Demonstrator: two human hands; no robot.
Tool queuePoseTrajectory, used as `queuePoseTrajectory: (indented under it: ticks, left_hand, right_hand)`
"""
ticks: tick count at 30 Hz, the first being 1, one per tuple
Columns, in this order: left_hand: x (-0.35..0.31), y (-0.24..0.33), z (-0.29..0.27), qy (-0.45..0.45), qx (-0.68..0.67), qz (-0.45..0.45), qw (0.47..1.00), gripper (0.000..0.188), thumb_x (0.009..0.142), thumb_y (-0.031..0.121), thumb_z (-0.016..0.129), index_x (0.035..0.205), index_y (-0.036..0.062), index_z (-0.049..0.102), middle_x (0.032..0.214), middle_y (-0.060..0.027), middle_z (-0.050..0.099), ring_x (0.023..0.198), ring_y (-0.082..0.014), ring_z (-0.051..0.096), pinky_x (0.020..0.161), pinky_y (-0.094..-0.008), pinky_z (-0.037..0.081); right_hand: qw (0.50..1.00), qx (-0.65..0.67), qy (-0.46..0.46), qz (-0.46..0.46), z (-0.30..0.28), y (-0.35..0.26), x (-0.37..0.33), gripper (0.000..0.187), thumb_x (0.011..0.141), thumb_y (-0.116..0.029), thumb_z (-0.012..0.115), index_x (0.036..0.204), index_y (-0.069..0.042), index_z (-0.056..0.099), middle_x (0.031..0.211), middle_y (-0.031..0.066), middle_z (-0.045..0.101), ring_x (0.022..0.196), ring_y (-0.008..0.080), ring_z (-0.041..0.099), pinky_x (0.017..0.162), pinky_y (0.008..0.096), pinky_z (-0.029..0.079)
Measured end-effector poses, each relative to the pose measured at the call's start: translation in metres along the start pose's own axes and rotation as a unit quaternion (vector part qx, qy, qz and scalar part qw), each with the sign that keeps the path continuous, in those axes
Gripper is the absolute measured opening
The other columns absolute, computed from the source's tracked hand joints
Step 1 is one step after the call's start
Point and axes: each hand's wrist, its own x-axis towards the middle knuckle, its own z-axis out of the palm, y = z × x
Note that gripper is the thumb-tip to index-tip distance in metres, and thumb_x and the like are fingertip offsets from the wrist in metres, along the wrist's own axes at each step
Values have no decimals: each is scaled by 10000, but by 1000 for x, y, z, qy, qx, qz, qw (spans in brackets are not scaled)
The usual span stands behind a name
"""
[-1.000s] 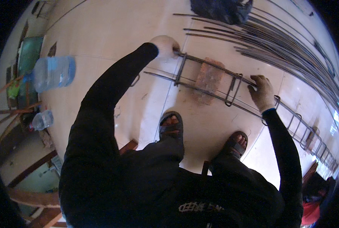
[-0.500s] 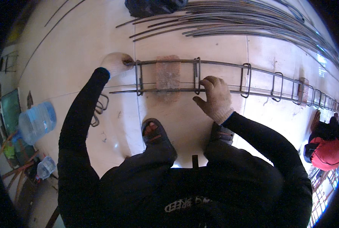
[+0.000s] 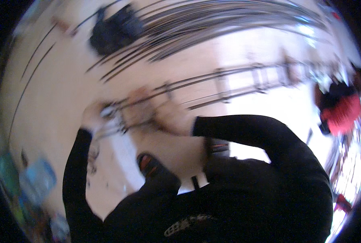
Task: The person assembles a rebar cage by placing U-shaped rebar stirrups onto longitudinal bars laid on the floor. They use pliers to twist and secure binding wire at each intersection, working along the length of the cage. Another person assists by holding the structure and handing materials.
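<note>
A long cage of steel reinforcing bars with bent stirrups (image 3: pixel 188 84) runs from in front of me toward the far right. My left hand (image 3: pixel 93 115), in a pale knit glove, is closed at the near left end of the cage's upper bar, beside a stirrup. Across the lower bar, close to a reddish block (image 3: pixel 139 94) under the cage, reaches my right hand (image 3: pixel 175 117), gloved alike. Its fingers are smeared by motion and partly hidden, so their grip does not show.
Many loose steel bars (image 3: pixel 229 18) lie beyond the cage, next to a dark bag (image 3: pixel 116 30). A large blue-tinted water bottle (image 3: pixel 38 180) is at left, near loose bent stirrups (image 3: pixel 92 160). At far right a person in red (image 3: pixel 344 113) is beside the cage.
The view has turned and blurred, so the cage now slants up to the right. My right hand has moved left along the cage, closer to my left hand, which stays at the bar's end.
</note>
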Motion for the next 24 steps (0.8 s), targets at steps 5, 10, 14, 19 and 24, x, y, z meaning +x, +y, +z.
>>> queuePoseTrajectory:
  ticks: [5,10,14,19,24]
  left_hand:
    - [17,-36,10,8,23,-1,1000,284,845,261,825,1069,92,783,1035,-151,786,1017,-350,746,929,-453,579]
    - [38,-78,21,-17,134,54,989,266,907,324,737,997,79,785,1014,-175,774,955,-396,727,859,-488,573]
    - [40,-85,23,0,44,44,998,327,920,368,721,1026,63,779,1002,-169,767,931,-378,732,843,-494,581]
    - [40,-56,3,-69,114,64,989,348,962,325,698,1179,59,758,1178,-202,761,1081,-362,731,961,-471,579]
    - [24,-18,-11,-84,74,94,989,439,996,372,566,1311,107,717,1163,-244,749,1072,-446,711,935,-523,554]
  right_hand:
    - [992,-1,126,25,4,-12,-4,105,772,-160,726,765,-73,784,740,154,725,767,356,739,705,461,603]
    - [981,-46,184,39,15,-22,-5,157,767,-171,733,817,-42,807,848,171,756,919,350,746,795,443,604]
    - [942,-47,332,-1,30,-19,1,192,800,-159,691,838,0,792,871,173,741,936,345,722,828,442,588]
    - [985,-63,146,65,24,-20,1,208,870,-113,631,943,26,768,985,171,727,942,315,688,859,474,561]
    - [945,-8,326,-14,-5,1,-71,225,849,-174,698,991,-8,754,1003,169,728,1024,358,700,903,467,572]
